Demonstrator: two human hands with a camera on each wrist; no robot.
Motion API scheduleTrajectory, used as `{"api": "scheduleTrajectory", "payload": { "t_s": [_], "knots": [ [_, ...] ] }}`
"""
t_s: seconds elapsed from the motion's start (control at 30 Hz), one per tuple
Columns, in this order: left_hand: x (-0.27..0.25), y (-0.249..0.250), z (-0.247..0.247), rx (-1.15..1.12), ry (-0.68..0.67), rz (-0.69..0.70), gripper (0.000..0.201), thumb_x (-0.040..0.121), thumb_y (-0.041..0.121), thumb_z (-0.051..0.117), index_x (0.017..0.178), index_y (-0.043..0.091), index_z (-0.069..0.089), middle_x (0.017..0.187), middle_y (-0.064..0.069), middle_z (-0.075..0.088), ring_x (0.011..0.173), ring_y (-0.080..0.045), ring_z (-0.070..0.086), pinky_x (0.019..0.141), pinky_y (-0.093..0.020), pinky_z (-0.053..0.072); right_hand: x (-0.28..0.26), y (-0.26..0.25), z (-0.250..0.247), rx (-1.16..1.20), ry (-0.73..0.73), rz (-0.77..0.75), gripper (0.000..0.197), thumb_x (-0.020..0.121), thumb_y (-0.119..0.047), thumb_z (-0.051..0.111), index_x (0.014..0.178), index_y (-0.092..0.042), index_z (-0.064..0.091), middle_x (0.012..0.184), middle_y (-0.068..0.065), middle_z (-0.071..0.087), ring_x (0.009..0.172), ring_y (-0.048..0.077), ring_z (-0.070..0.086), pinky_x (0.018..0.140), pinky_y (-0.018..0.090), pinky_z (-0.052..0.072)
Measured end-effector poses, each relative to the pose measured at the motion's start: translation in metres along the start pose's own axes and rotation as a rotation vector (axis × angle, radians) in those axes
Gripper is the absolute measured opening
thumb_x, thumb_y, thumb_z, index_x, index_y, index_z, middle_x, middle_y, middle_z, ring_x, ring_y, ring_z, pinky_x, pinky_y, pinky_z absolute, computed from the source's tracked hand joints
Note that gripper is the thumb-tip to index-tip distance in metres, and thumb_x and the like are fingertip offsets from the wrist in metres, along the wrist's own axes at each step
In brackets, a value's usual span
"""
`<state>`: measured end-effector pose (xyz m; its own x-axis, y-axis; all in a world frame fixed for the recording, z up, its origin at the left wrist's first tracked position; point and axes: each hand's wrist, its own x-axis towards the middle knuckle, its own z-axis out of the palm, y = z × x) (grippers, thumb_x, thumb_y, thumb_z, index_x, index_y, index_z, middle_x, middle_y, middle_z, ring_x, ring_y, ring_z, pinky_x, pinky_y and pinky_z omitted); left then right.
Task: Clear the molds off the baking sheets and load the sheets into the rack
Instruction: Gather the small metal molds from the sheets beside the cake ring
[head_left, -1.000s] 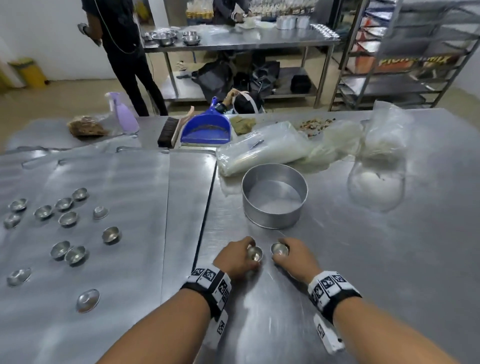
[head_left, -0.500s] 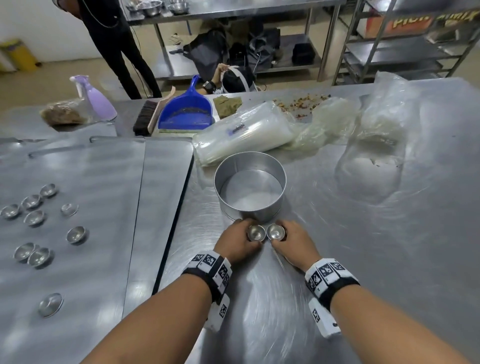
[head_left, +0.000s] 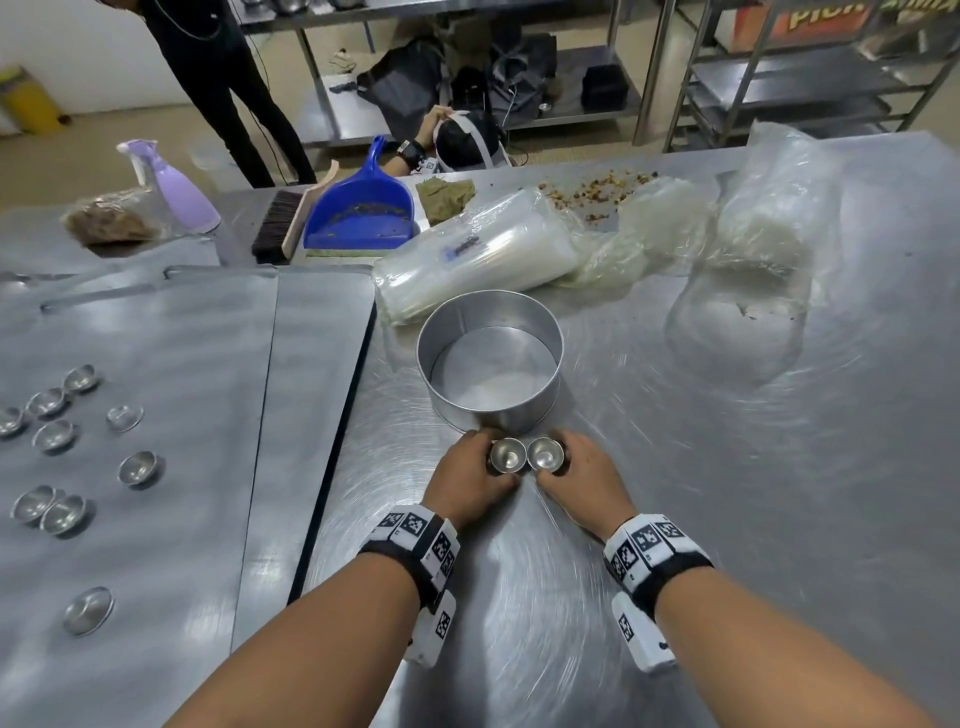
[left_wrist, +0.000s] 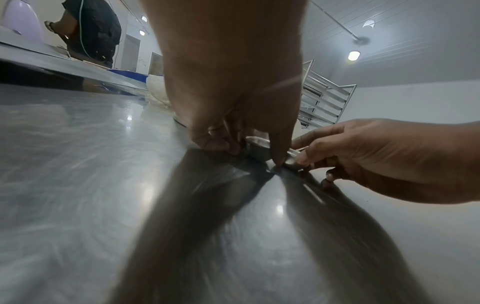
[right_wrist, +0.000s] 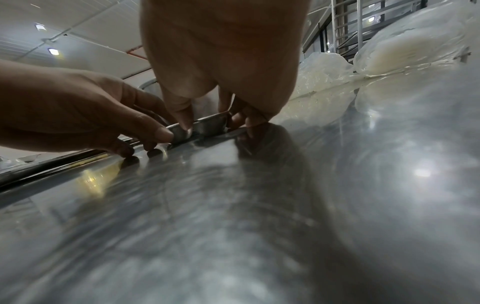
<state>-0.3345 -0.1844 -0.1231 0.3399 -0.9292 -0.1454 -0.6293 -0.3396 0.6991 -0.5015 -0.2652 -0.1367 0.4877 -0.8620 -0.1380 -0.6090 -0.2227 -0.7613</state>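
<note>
Left hand (head_left: 470, 480) pinches one mold (head_left: 507, 455); right hand (head_left: 582, 475) pinches another (head_left: 544, 453). The two cups touch on the table (head_left: 727, 519), just in front of the round pan (head_left: 491, 358), apparently gathered there to free the baking sheet (head_left: 156, 415) at the table's left edge, where more molds (head_left: 137, 466) remain.

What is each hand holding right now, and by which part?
Each holds a small metal mold by its sides: the left hand the left mold, the right hand the right mold, both on the table.
</note>
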Motion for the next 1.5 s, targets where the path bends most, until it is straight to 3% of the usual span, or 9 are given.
{"api": "scheduleTrajectory", "payload": {
  "t_s": [0.27, 0.37, 0.47, 0.57, 0.67, 0.83, 1.23, 1.37, 1.5],
  "knots": [
    [0.000, -0.003, 0.001, -0.017, -0.003, 0.002, 0.048, 0.072, 0.034, 0.080, 0.116, 0.023, 0.063, 0.109, 0.000, 0.065, 0.097, -0.016, 0.062, 0.083, -0.028, 0.049, -0.008, -0.008, -0.005, 0.013, 0.027, -0.012, 0.034, 0.077, -0.024, 0.074, 0.110, -0.022, 0.063, 0.097, -0.009, 0.060, 0.094, 0.013, 0.056, 0.088, 0.034, 0.048],
    [-0.003, -0.002, -0.003, -0.054, 0.001, 0.004, 0.041, 0.073, 0.027, 0.080, 0.111, 0.019, 0.065, 0.100, 0.001, 0.066, 0.092, -0.016, 0.062, 0.079, -0.027, 0.047, -0.012, -0.008, -0.007, 0.031, 0.012, 0.025, 0.053, 0.076, -0.029, 0.078, 0.125, -0.017, 0.060, 0.113, -0.001, 0.064, 0.107, 0.018, 0.060, 0.096, 0.037, 0.048],
    [-0.008, -0.004, -0.009, -0.071, -0.013, 0.011, 0.048, 0.076, 0.024, 0.082, 0.120, 0.017, 0.063, 0.095, 0.005, 0.059, 0.090, -0.015, 0.059, 0.076, -0.021, 0.041, -0.014, -0.004, -0.009, -0.011, 0.048, 0.074, 0.069, 0.079, -0.042, 0.075, 0.140, -0.021, 0.051, 0.134, -0.001, 0.056, 0.121, 0.019, 0.056, 0.103, 0.039, 0.046],
    [-0.018, -0.014, -0.021, -0.037, -0.012, -0.004, 0.057, 0.078, 0.031, 0.080, 0.129, 0.016, 0.059, 0.106, 0.000, 0.061, 0.095, -0.016, 0.060, 0.082, -0.024, 0.045, -0.018, -0.014, -0.008, -0.066, 0.155, 0.059, 0.052, 0.084, -0.043, 0.069, 0.130, -0.023, 0.058, 0.128, -0.001, 0.058, 0.116, 0.019, 0.058, 0.098, 0.037, 0.048],
    [-0.032, -0.028, -0.045, -0.004, 0.000, -0.041, 0.048, 0.083, 0.039, 0.075, 0.123, 0.016, 0.063, 0.113, -0.003, 0.066, 0.098, -0.018, 0.063, 0.090, -0.032, 0.050, -0.021, -0.044, 0.007, -0.054, 0.187, -0.045, 0.034, 0.086, -0.033, 0.069, 0.118, -0.023, 0.065, 0.116, -0.003, 0.065, 0.102, 0.015, 0.059, 0.088, 0.028, 0.044],
    [-0.078, -0.072, -0.109, 0.029, 0.122, -0.144, 0.037, 0.086, 0.047, 0.069, 0.111, 0.021, 0.068, 0.097, 0.004, 0.069, 0.088, -0.013, 0.064, 0.082, -0.031, 0.053, -0.026, -0.112, 0.062, 0.009, -0.001, -0.177, 0.026, 0.089, -0.029, 0.066, 0.114, -0.026, 0.065, 0.108, -0.008, 0.064, 0.097, 0.009, 0.060, 0.088, 0.026, 0.045],
    [-0.227, -0.232, -0.275, 0.021, 0.467, -0.472, 0.024, 0.089, 0.041, 0.066, 0.103, 0.021, 0.069, 0.092, 0.005, 0.069, 0.084, -0.011, 0.063, 0.072, -0.022, 0.044, -0.063, -0.274, 0.250, -0.033, -0.358, -0.414, 0.022, 0.092, -0.034, 0.063, 0.112, -0.025, 0.067, 0.107, -0.009, 0.066, 0.094, 0.007, 0.060, 0.085, 0.026, 0.049],
    [-0.264, -0.282, -0.313, 0.001, 0.552, -0.554, 0.021, 0.088, 0.037, 0.065, 0.103, 0.021, 0.067, 0.090, 0.004, 0.067, 0.086, -0.017, 0.062, 0.077, -0.027, 0.047, -0.078, -0.307, 0.301, -0.071, -0.492, -0.415, 0.027, 0.087, -0.036, 0.068, 0.112, -0.027, 0.067, 0.109, -0.011, 0.065, 0.090, 0.002, 0.059, 0.082, 0.024, 0.048],
    [-0.283, -0.318, -0.337, 0.028, 0.613, -0.606, 0.029, 0.089, 0.034, 0.067, 0.114, 0.020, 0.064, 0.108, 0.002, 0.059, 0.094, -0.016, 0.059, 0.087, -0.030, 0.047, -0.082, -0.319, 0.334, -0.163, -0.598, -0.422, 0.048, 0.076, -0.049, 0.075, 0.119, -0.031, 0.064, 0.112, -0.012, 0.061, 0.095, 0.006, 0.060, 0.087, 0.028, 0.051]
  ]
}}
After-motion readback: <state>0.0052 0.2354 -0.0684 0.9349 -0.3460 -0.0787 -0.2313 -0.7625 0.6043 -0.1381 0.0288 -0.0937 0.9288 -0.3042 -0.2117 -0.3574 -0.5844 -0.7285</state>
